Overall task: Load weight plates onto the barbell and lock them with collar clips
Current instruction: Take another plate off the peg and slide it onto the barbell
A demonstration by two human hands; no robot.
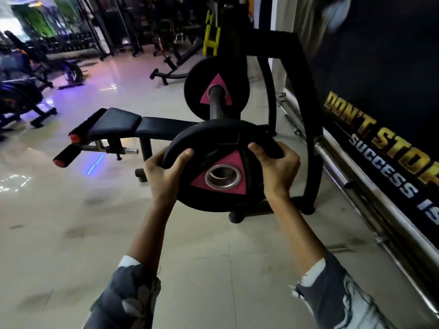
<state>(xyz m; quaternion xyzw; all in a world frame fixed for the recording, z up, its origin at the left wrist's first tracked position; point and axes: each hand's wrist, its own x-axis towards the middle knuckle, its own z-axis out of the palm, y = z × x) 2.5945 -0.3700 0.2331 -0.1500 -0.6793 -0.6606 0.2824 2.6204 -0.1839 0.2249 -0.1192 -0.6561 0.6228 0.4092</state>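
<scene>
We find both hands, left (166,172) and right (276,166), clasping the plate (218,167) by its rim, its bore just short of the sleeve (216,104) running straight ahead, neither hand nearer.

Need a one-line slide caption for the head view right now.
Both hands, left hand and right hand, hold a pink-marked weight plate before the barbell sleeve, where one plate already sits.

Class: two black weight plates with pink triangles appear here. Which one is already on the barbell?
The farther black plate: the barbell sleeve passes through its hole. The nearer plate, gripped by both hands, shows an empty steel-ringed hole.
</scene>
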